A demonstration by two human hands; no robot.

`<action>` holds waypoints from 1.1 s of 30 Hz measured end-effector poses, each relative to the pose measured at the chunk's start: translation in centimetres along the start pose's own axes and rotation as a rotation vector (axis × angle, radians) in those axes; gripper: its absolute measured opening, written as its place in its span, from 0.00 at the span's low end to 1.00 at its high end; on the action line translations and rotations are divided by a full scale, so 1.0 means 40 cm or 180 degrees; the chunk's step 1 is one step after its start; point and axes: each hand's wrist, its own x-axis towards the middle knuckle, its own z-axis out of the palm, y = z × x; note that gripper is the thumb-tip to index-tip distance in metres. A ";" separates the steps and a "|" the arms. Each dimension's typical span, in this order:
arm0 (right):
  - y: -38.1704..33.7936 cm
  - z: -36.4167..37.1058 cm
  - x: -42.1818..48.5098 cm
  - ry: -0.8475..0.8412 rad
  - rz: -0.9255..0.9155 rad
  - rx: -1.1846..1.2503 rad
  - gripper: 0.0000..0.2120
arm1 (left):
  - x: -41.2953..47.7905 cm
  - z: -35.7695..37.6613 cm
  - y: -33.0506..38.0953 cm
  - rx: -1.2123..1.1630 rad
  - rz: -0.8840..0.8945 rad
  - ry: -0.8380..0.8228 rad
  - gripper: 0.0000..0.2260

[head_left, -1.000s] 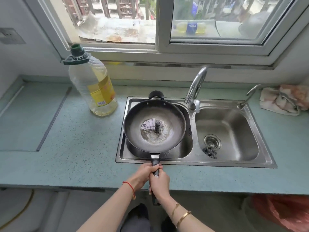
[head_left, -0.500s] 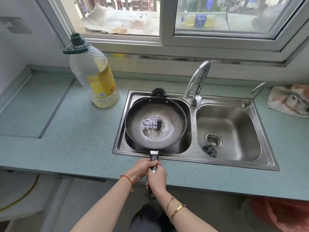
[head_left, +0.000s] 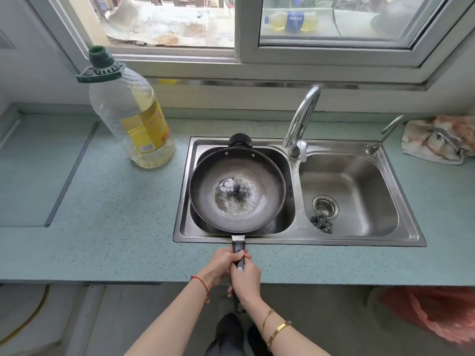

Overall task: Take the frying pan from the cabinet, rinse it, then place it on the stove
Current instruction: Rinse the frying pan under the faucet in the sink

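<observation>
A dark round frying pan (head_left: pixel 236 188) hangs level over the left basin of the steel double sink (head_left: pixel 401 235), with a shiny wet patch in its middle. Its black handle points toward me over the counter's front strip. My left hand (head_left: pixel 222 265) grips the handle from the left, and my right hand (head_left: pixel 245 278) grips it just behind, both with fingers curled round it. The curved tap (head_left: pixel 302 119) stands behind the divider, its spout above the pan's far right rim; no water shows.
A large oil bottle (head_left: pixel 131 116) with a green cap stands on the green counter (head_left: pixel 110 222) left of the sink. A steel scourer (head_left: pixel 321 223) lies by the right basin's drain. A crumpled cloth (head_left: pixel 439 140) sits at far right. A recessed panel (head_left: pixel 33 170) lies at far left.
The pan sits a little lower over the left basin and my view has tilted down toward the sink. Both hands keep their grip on the handle.
</observation>
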 end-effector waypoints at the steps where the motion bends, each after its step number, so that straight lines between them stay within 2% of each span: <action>1: 0.001 0.000 0.001 0.0001 -0.0015 -0.0056 0.14 | 0.002 -0.002 -0.001 0.0040 -0.0013 0.0014 0.08; 5: 0.001 -0.006 0.005 -0.0045 -0.0022 -0.0405 0.17 | 0.009 0.002 -0.001 0.0103 -0.0037 0.0090 0.09; 8: 0.000 -0.019 0.014 -0.0201 -0.0026 -0.1238 0.19 | 0.012 0.006 0.003 0.0055 -0.0083 0.0133 0.09; 11: -0.023 -0.065 0.026 -0.0575 -0.0182 -0.2088 0.21 | 0.017 0.012 0.004 0.0500 -0.0094 0.0262 0.04; 14: -0.075 -0.159 0.061 -0.1098 -0.0118 -0.2516 0.23 | 0.026 0.019 0.011 0.0948 -0.0086 0.0377 0.05; 16: -0.125 -0.243 0.099 -0.1391 0.0037 -0.2240 0.24 | 0.024 0.023 0.017 0.0797 -0.0167 0.0153 0.06; 18: -0.181 -0.327 0.146 -0.1343 0.0036 -0.1406 0.19 | 0.017 0.023 0.023 0.0716 -0.0179 -0.0022 0.10; 21: -0.261 -0.428 0.232 -0.0141 -0.0110 0.0282 0.11 | 0.012 0.021 0.024 0.0769 -0.0127 -0.0005 0.07; 23: -0.309 -0.477 0.297 0.0560 -0.0124 0.0851 0.10 | 0.007 0.024 0.028 0.0776 -0.0123 0.0020 0.06; 27: -0.371 -0.541 0.420 0.1097 -0.0011 0.0941 0.14 | 0.002 0.026 0.033 0.0794 -0.0136 0.0021 0.04; 33: -0.417 -0.548 0.547 0.0907 0.0274 0.0881 0.17 | 0.007 0.032 0.031 0.0916 -0.0156 0.0046 0.04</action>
